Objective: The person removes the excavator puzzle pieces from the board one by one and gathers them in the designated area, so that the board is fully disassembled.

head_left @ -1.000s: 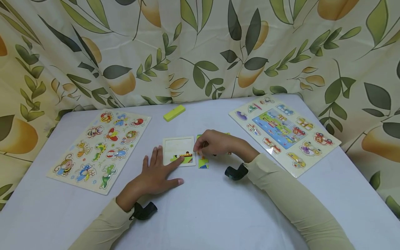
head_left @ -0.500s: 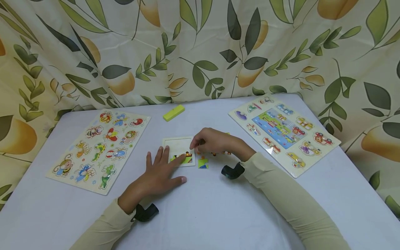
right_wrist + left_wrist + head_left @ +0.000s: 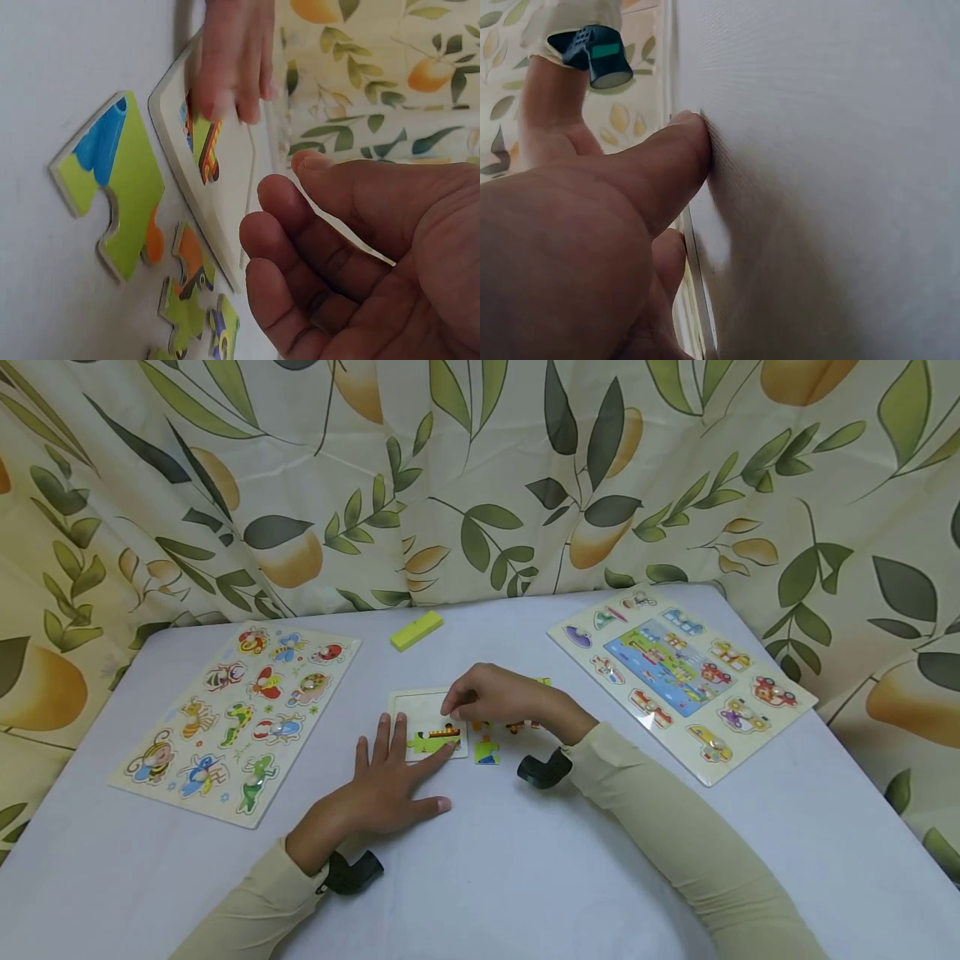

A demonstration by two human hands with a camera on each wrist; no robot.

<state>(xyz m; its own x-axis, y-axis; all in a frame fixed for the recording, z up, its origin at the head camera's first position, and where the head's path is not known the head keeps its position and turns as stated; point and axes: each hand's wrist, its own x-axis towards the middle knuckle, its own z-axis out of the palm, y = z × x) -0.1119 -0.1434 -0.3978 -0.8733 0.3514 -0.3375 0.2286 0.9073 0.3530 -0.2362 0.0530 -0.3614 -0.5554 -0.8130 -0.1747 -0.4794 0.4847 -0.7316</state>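
A small pale square puzzle tray (image 3: 420,703) lies mid-table, with green, red and yellow jigsaw pieces (image 3: 431,743) fitted along its near edge. My left hand (image 3: 382,789) lies with spread fingers at the tray's near left; its index finger touches the pieces, while the thumb rests on the cloth in the left wrist view. Over the tray's right side hovers my right hand (image 3: 501,695). Its fingers are loosely bent, and the right wrist view shows nothing between thumb and fingertips. Right of the tray are several loose pieces, including a green one with blue (image 3: 139,191).
An insect puzzle board (image 3: 240,727) lies at the left of the white-clothed table (image 3: 480,877). Another board with vehicles (image 3: 682,681) lies at the right. Toward the back is a yellow-green block (image 3: 417,631), in front of a leaf-patterned curtain (image 3: 480,485).
My right hand has shifted left, from beside the tray to over its right side. My left index finger has slid a little to the right along the fitted pieces.
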